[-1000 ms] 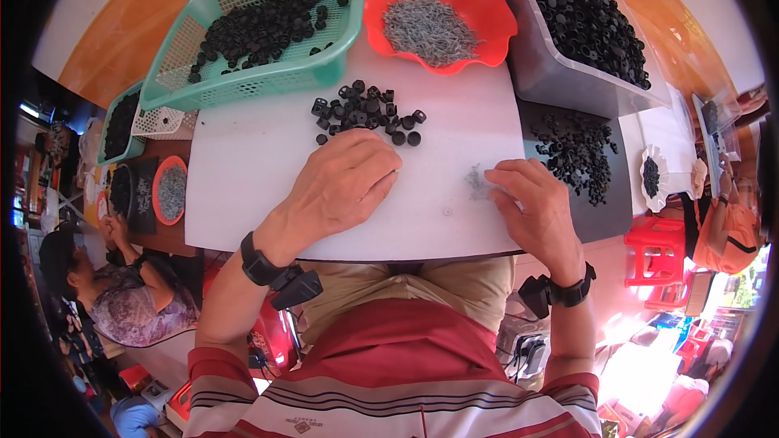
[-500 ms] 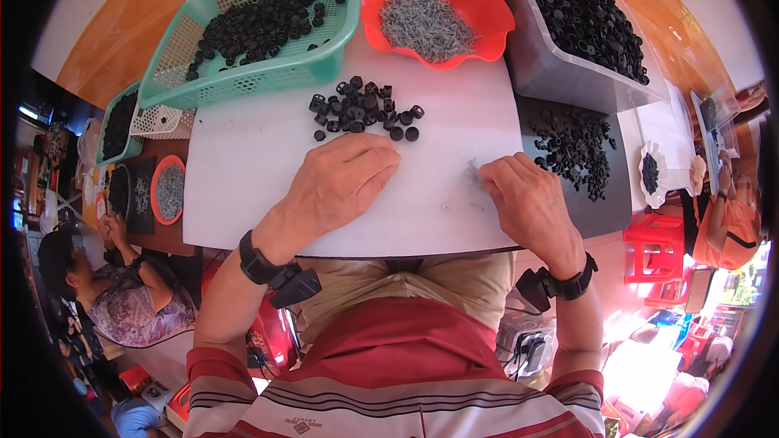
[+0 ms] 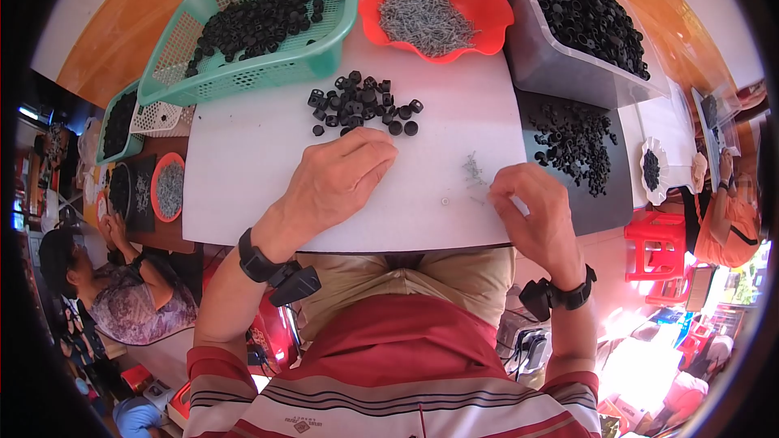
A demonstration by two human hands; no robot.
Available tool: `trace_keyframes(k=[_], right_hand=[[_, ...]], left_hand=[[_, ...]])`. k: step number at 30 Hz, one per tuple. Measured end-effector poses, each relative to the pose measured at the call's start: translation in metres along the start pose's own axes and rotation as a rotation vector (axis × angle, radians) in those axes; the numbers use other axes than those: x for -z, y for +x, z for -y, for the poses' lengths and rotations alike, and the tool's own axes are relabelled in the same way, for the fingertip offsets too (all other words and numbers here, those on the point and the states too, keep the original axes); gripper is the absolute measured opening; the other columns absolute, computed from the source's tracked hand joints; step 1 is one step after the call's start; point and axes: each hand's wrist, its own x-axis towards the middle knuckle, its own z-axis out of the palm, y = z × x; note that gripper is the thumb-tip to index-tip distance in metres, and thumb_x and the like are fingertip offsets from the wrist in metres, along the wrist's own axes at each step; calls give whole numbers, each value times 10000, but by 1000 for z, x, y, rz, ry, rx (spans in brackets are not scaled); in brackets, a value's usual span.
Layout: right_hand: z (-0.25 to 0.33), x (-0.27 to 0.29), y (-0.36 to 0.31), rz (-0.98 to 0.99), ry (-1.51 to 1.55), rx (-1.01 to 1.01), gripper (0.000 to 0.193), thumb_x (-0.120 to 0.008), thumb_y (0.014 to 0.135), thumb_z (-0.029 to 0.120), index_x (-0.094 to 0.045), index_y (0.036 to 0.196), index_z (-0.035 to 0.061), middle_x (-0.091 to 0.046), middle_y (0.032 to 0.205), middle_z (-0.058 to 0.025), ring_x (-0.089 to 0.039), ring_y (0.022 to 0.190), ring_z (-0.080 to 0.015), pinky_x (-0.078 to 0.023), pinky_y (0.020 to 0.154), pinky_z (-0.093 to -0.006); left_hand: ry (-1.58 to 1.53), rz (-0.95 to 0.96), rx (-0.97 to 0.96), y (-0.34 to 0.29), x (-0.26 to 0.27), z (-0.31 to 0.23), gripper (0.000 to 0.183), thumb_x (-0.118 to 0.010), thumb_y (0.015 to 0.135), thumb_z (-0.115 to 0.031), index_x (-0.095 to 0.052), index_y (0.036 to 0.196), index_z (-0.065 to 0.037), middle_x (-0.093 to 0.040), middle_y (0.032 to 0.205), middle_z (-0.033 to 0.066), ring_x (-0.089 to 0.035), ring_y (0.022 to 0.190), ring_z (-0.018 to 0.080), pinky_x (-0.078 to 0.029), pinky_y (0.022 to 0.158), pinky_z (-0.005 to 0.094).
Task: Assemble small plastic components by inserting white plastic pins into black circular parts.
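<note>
My left hand [image 3: 345, 177] rests over the white work sheet [image 3: 235, 195] with its fingers curled together. Whatever it holds is hidden under the fingers. Just beyond it lies a loose cluster of small black plastic caps [image 3: 365, 104]. My right hand [image 3: 537, 209] is at the sheet's right edge, thumb and fingers bent inward in a pinch; anything between them is too small to make out. Beside its fingertips lies a little heap of small grey screws [image 3: 473, 169]. A tiny light ring-shaped piece [image 3: 445, 202] sits on the sheet between my hands.
A green basket [image 3: 243, 85] of black parts stands far left. At the back are a red scalloped bowl [image 3: 495, 12] of screws and a grey bin [image 3: 560, 77] of black rings. Small black pieces [image 3: 572, 146] cover a dark board at right. Another person [image 3: 134, 300] works at left.
My right hand has drawn back to the right, off the small heap of screws, which now shows more fully. My left hand has barely moved.
</note>
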Motion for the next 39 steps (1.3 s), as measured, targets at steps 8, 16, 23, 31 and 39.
trace_keyframes(k=[8, 16, 23, 31, 39], right_hand=[[5, -14, -10, 4, -106, 16, 176, -736, 794, -17, -656, 920, 75, -707, 925, -53, -649, 829, -283, -524, 693, -398], [0, -18, -13, -50, -14, 11, 251, -703, 768, -108, -615, 958, 30, -688, 931, -108, -630, 824, -323, -519, 709, -419], [7, -18, -8, -122, 85, -8, 269, -705, 791, -134, -609, 994, 13, -667, 925, -119, -613, 802, -326, -511, 679, -404], [11, -20, -4, -172, 136, -4, 263, -707, 797, -144, -604, 981, 15, -655, 907, -118, -599, 768, -315, -502, 668, -390], [12, -21, -1, -189, 165, -6, 246, -692, 810, -143, -594, 969, 17, -654, 908, -115, -601, 769, -306, -501, 671, -383]], left_hand=[[17, -32, -59, 4, -2, 1, 185, -770, 824, 46, -709, 982, -29, -741, 989, 110, -733, 816, 256, -603, 691, 317], [-29, -13, -21, 0, -2, 4, 204, -788, 813, 44, -722, 985, -42, -754, 974, 97, -739, 802, 245, -608, 673, 316], [-30, -7, 18, 2, -2, 0, 199, -781, 813, 59, -721, 975, -40, -751, 982, 101, -742, 824, 236, -612, 692, 314], [-55, -70, -10, 4, -2, 4, 210, -784, 807, 63, -717, 979, -38, -751, 973, 115, -749, 852, 262, -617, 714, 325], [-79, -49, 33, 1, -4, 5, 191, -781, 816, 65, -710, 969, -25, -753, 972, 115, -746, 845, 258, -609, 703, 319]])
